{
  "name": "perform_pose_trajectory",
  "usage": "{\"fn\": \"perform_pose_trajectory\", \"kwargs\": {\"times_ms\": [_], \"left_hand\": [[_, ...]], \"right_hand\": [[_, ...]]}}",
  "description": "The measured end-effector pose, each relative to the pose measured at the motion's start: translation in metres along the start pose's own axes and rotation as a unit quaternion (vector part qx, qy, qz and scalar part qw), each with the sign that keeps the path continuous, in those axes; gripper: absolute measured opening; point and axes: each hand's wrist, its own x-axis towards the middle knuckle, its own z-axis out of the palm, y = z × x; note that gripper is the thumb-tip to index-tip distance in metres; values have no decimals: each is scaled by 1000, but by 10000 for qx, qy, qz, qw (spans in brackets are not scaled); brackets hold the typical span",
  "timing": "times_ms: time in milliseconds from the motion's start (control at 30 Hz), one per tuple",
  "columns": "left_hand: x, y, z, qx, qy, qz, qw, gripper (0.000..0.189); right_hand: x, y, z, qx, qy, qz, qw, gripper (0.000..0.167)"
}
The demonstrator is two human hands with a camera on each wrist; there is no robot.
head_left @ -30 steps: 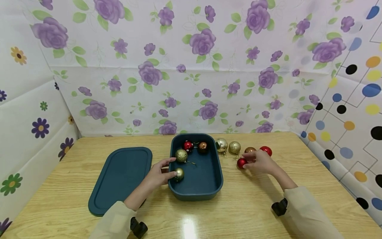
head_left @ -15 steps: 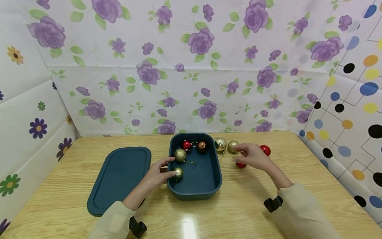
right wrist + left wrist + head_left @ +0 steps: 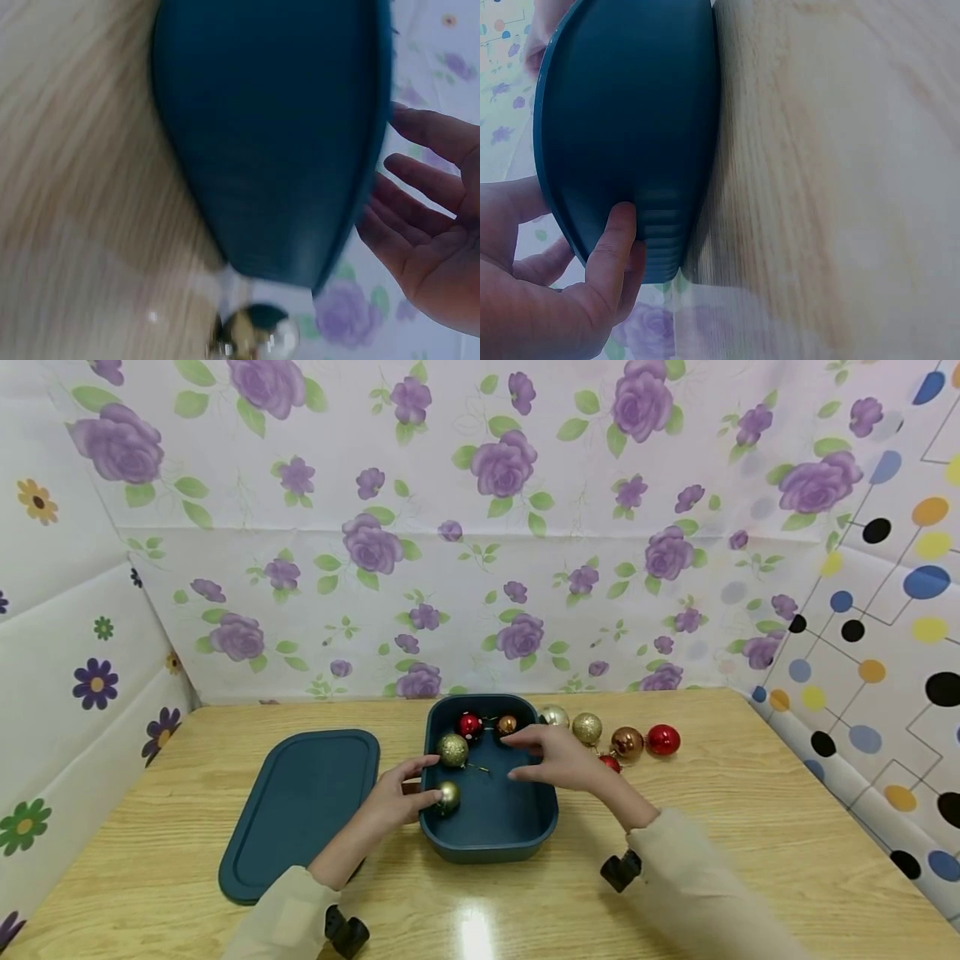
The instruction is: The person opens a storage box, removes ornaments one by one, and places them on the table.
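Note:
A dark teal box (image 3: 491,852) stands on the wooden table, holding a red bauble (image 3: 469,726), a copper bauble (image 3: 506,725), a glittery gold bauble (image 3: 452,750) and a smooth gold bauble (image 3: 447,797). My left hand (image 3: 401,795) grips the box's left wall, some fingers along its outer side and others over the rim; the left wrist view shows fingers (image 3: 611,251) on that outer wall. Over the box's right side, my right hand (image 3: 558,758) has its fingers (image 3: 427,180) spread, with nothing between them. It partly covers the right rim.
Right of the box lie more baubles: pale gold (image 3: 555,717), glittery gold (image 3: 587,728), copper (image 3: 627,742), red (image 3: 663,740) and a small red one (image 3: 610,763). A flat teal lid (image 3: 303,810) rests at the left. Patterned cloth (image 3: 450,610) hangs behind the table.
My right hand has moved left from the loose baubles to over the box. The small red and copper baubles stay on the table. My left hand keeps its grip on the wall.

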Motion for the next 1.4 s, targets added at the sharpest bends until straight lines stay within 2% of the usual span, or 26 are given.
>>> {"fn": "perform_pose_trajectory", "kwargs": {"times_ms": [167,333,500,1000,1233,1400], "left_hand": [[0,0,1,-1,8,-17,10000,50],[-1,1,0,11,-58,-2,10000,50],[-2,1,-1,12,-94,37,9999,50],[-2,2,-3,-31,-109,-46,9999,50],[-1,1,-2,-20,-81,-65,9999,50],[0,1,-2,1,-92,-60,9999,50]], "right_hand": [[16,-9,21,-2,-240,-311,9992,47],[27,-16,42,244,-525,-364,9977,48],[35,-23,55,178,-762,-432,9960,48],[48,-29,70,-204,-1155,-341,9925,43],[50,-30,73,-99,-1173,-316,9925,30],[50,-30,74,-87,-1193,-249,9925,27]]}}
